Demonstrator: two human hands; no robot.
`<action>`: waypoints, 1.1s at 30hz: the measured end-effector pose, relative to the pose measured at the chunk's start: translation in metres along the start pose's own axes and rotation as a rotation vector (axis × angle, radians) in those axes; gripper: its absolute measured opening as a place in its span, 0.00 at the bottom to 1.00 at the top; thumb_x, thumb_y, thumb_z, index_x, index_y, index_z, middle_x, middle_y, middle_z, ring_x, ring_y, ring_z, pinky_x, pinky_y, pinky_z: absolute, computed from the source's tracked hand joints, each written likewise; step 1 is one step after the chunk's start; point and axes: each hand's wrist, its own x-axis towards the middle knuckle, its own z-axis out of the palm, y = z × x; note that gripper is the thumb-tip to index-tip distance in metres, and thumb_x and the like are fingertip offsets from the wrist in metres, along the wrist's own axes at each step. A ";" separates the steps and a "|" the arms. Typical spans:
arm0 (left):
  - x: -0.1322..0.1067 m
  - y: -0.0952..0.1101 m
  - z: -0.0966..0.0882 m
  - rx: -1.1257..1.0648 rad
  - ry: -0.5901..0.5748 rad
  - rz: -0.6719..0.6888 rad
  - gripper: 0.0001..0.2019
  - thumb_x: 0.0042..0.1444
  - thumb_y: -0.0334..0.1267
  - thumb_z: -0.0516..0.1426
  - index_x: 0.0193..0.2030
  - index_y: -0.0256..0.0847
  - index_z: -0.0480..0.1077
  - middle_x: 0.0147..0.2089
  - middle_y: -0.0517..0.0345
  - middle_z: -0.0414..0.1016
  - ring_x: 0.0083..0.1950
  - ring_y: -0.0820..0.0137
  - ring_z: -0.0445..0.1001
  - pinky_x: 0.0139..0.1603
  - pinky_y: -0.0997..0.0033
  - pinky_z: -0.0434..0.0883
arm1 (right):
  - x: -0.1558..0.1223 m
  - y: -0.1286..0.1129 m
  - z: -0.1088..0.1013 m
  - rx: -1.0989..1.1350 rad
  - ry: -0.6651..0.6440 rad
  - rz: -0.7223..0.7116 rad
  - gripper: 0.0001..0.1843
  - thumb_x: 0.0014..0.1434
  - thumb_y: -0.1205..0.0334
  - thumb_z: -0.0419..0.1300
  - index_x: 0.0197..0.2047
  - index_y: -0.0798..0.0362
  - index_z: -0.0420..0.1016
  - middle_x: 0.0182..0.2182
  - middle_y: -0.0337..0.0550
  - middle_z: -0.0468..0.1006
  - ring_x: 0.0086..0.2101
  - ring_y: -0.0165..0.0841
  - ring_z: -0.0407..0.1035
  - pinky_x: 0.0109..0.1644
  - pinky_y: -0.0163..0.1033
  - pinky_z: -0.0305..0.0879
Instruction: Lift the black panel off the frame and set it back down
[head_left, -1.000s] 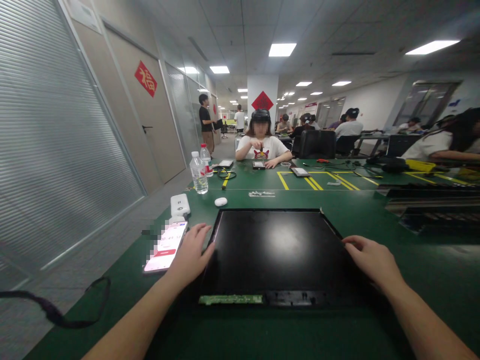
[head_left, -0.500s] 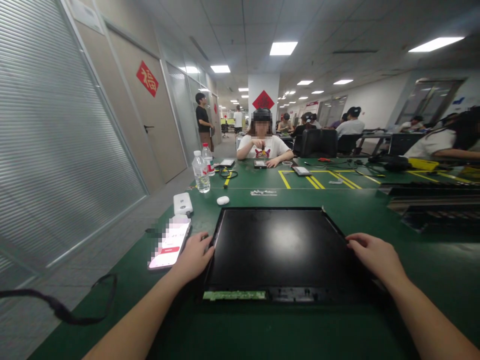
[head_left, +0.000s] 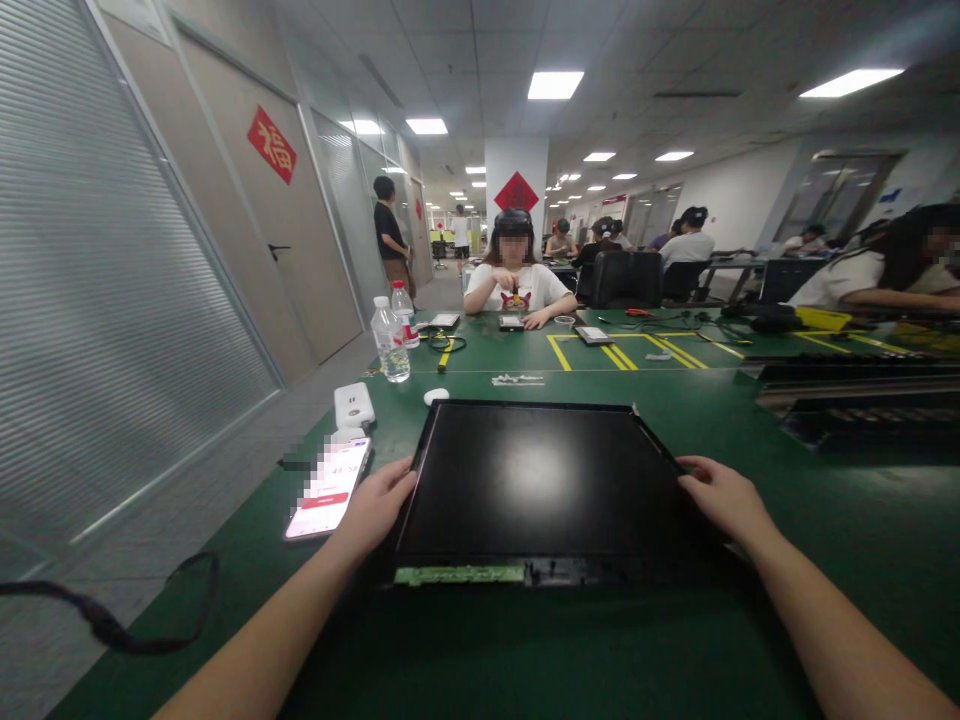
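A black LCD screen panel [head_left: 525,500] in a dark frame is in front of me, its glossy face up. Along its near edge, on the left, runs a narrow green circuit board [head_left: 459,575]. My left hand [head_left: 379,505] grips the panel's left side, thumb at the rim and the other fingers partly hidden. On the opposite side my right hand [head_left: 724,500] is closed on the rim, its fingertips partly out of sight. Just left of my left hand lies a lit phone [head_left: 330,490]. The panel's far left corner partly covers a small white case [head_left: 436,396].
Beyond the phone are a white device [head_left: 353,405] and two water bottles [head_left: 391,345]. Black metal strips [head_left: 855,425] lie at the right of the green table [head_left: 540,660]. Across it sits a co-worker [head_left: 517,280]. A black strap [head_left: 112,630] hangs at the left.
The panel has risen slightly, with both hands closing more firmly on its sides; its far edge now overlaps the white case. My view has shifted a little to the right.
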 end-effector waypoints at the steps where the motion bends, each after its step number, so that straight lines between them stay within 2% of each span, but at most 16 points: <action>1: -0.004 0.007 0.001 -0.132 0.012 -0.091 0.13 0.61 0.40 0.65 0.50 0.44 0.86 0.55 0.49 0.88 0.63 0.48 0.82 0.64 0.54 0.79 | 0.000 0.000 0.001 0.002 0.009 0.001 0.23 0.55 0.54 0.60 0.51 0.48 0.88 0.37 0.45 0.86 0.37 0.41 0.79 0.42 0.43 0.71; 4: -0.012 0.024 0.005 -0.451 0.038 -0.412 0.21 0.62 0.33 0.67 0.62 0.41 0.81 0.42 0.46 0.90 0.45 0.53 0.89 0.43 0.60 0.85 | 0.000 0.001 0.003 0.027 0.038 -0.009 0.23 0.55 0.55 0.60 0.50 0.49 0.88 0.37 0.45 0.87 0.38 0.41 0.79 0.43 0.44 0.72; 5: -0.014 0.029 0.007 -0.515 0.030 -0.467 0.24 0.64 0.30 0.65 0.67 0.40 0.78 0.40 0.46 0.89 0.39 0.55 0.89 0.38 0.61 0.85 | 0.000 0.002 0.003 0.036 0.044 -0.014 0.22 0.55 0.55 0.60 0.50 0.49 0.88 0.38 0.45 0.87 0.39 0.41 0.80 0.43 0.44 0.72; 7: -0.017 0.036 0.010 -0.608 0.018 -0.520 0.28 0.67 0.26 0.62 0.73 0.39 0.73 0.36 0.48 0.88 0.32 0.58 0.88 0.31 0.65 0.84 | 0.001 0.002 0.003 0.046 0.043 -0.016 0.22 0.55 0.55 0.60 0.49 0.48 0.88 0.37 0.45 0.87 0.38 0.41 0.80 0.42 0.43 0.73; 10: -0.018 0.042 0.012 -0.664 0.034 -0.546 0.28 0.70 0.24 0.59 0.75 0.39 0.69 0.32 0.50 0.87 0.27 0.61 0.86 0.26 0.70 0.82 | 0.000 0.000 0.001 0.061 0.021 -0.004 0.22 0.55 0.55 0.61 0.49 0.48 0.89 0.37 0.46 0.87 0.37 0.40 0.79 0.41 0.42 0.72; 16: -0.015 0.038 0.013 -0.722 0.059 -0.549 0.27 0.72 0.24 0.56 0.76 0.38 0.68 0.28 0.54 0.85 0.24 0.64 0.84 0.24 0.73 0.80 | -0.005 -0.007 0.000 0.067 -0.005 0.018 0.24 0.55 0.55 0.60 0.52 0.49 0.88 0.39 0.46 0.86 0.38 0.40 0.79 0.41 0.42 0.71; 21: -0.012 0.026 0.013 -0.710 0.049 -0.551 0.28 0.73 0.26 0.56 0.78 0.39 0.63 0.28 0.56 0.84 0.22 0.64 0.83 0.23 0.72 0.79 | -0.003 -0.004 0.002 0.043 -0.005 -0.027 0.23 0.55 0.55 0.60 0.50 0.49 0.88 0.35 0.44 0.85 0.35 0.39 0.77 0.39 0.41 0.70; 27: -0.010 0.017 0.011 -0.645 0.004 -0.478 0.39 0.69 0.27 0.61 0.83 0.49 0.53 0.28 0.60 0.83 0.22 0.61 0.83 0.22 0.68 0.79 | 0.001 0.000 0.005 0.004 -0.045 -0.073 0.26 0.55 0.54 0.59 0.54 0.48 0.87 0.31 0.40 0.81 0.32 0.37 0.75 0.37 0.42 0.68; 29: -0.010 0.017 0.012 -0.635 -0.013 -0.483 0.40 0.68 0.25 0.60 0.83 0.49 0.53 0.26 0.61 0.82 0.21 0.62 0.82 0.21 0.69 0.78 | 0.003 0.002 0.006 -0.013 -0.052 -0.076 0.26 0.55 0.53 0.60 0.53 0.48 0.88 0.32 0.41 0.81 0.33 0.38 0.75 0.38 0.42 0.68; 33: -0.011 0.021 0.013 -0.636 -0.043 -0.515 0.34 0.70 0.26 0.59 0.81 0.45 0.59 0.26 0.59 0.82 0.22 0.62 0.82 0.22 0.70 0.78 | 0.006 0.005 0.009 -0.026 -0.057 -0.073 0.25 0.54 0.54 0.60 0.51 0.47 0.89 0.37 0.45 0.83 0.37 0.39 0.77 0.41 0.42 0.70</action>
